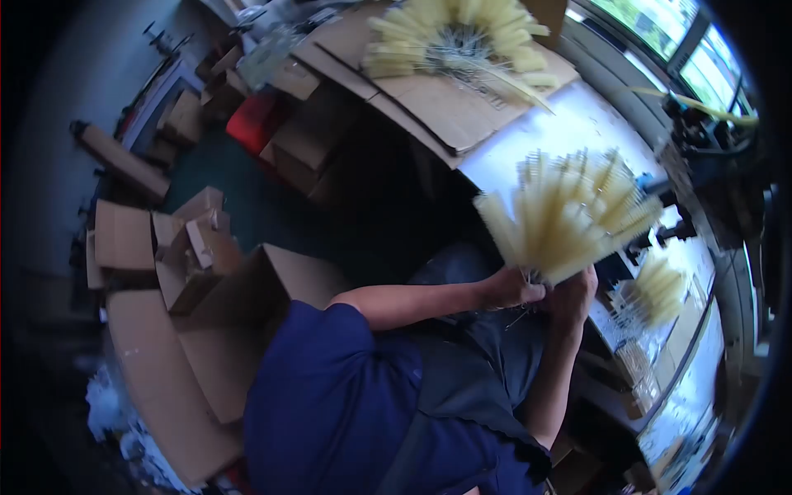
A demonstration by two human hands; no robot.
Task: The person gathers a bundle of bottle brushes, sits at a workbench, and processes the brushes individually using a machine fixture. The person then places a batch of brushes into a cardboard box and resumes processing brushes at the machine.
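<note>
A fanned bunch of pale yellow bristle brushes [577,214] with thin wire stems stands up from my two hands, above my lap. My left hand [513,289] is closed round the stems at the base of the bunch, and a few wire ends poke out below it. Close beside it, my right hand [574,293] is closed against the right side of the same base; its fingertips are partly hidden behind the bristles. A smaller group of similar brushes [660,293] lies on the bench to the right of my hands.
A large pile of brushes [462,41] rests on flattened cardboard [445,115] on the white tabletop [516,153]. Dark machine parts [709,128] stand at the right. Open cardboard boxes [239,330] are on the left, and a red bin [256,120] sits farther back.
</note>
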